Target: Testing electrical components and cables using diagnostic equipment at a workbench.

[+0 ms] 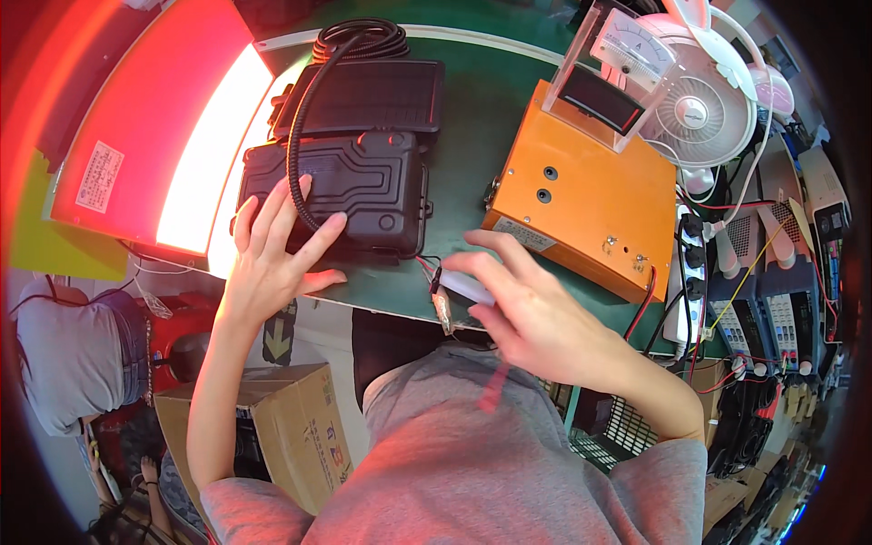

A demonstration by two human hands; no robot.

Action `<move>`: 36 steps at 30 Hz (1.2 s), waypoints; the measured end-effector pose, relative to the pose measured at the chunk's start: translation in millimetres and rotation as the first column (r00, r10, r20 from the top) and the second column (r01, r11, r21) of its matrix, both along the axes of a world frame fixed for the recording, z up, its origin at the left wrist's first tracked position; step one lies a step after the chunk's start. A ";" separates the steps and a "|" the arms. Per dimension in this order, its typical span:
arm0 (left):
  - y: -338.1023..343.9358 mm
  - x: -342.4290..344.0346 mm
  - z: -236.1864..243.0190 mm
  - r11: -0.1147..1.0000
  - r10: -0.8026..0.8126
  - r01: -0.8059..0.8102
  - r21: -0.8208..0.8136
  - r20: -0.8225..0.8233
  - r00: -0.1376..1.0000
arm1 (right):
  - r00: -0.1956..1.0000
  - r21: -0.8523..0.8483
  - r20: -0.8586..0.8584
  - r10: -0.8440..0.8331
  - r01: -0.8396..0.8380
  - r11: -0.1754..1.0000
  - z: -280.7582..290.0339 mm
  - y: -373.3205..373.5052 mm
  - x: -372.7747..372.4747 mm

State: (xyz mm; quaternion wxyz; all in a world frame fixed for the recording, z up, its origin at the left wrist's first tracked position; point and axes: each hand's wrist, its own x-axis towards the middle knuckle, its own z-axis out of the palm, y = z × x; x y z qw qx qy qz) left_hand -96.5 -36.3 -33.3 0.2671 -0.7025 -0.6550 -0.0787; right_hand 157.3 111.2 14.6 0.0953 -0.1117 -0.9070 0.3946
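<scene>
My left hand (269, 259) lies with fingers spread on the lower edge of a black ribbed plastic case (350, 186), thumb stretched out to the right. A black corrugated cable (294, 154) loops down over the case beside those fingers. My right hand (536, 313) is closed, thumb and index finger around a pale, smooth, short object (465, 287) whose kind I cannot make out. Right at its left end is a copper-coloured alligator clip (442, 311) at the bench edge. Thin red and black wires (425, 264) run from the case toward the clip.
Above the case lies a dark panel (368, 95) with coiled cable (363, 41). A glowing red lamp box (150, 136) stands left. To the right are an orange metal box (581, 200) with an analog meter (631, 45), a fan (695, 109) and a power strip (683, 272).
</scene>
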 end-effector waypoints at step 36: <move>20.6 93.6 -13.0 0.967 -0.201 -0.090 0.240 0.928 0.314 | 0.978 0.471 -0.175 -0.112 0.183 0.863 -56.3 -42.2 -13.3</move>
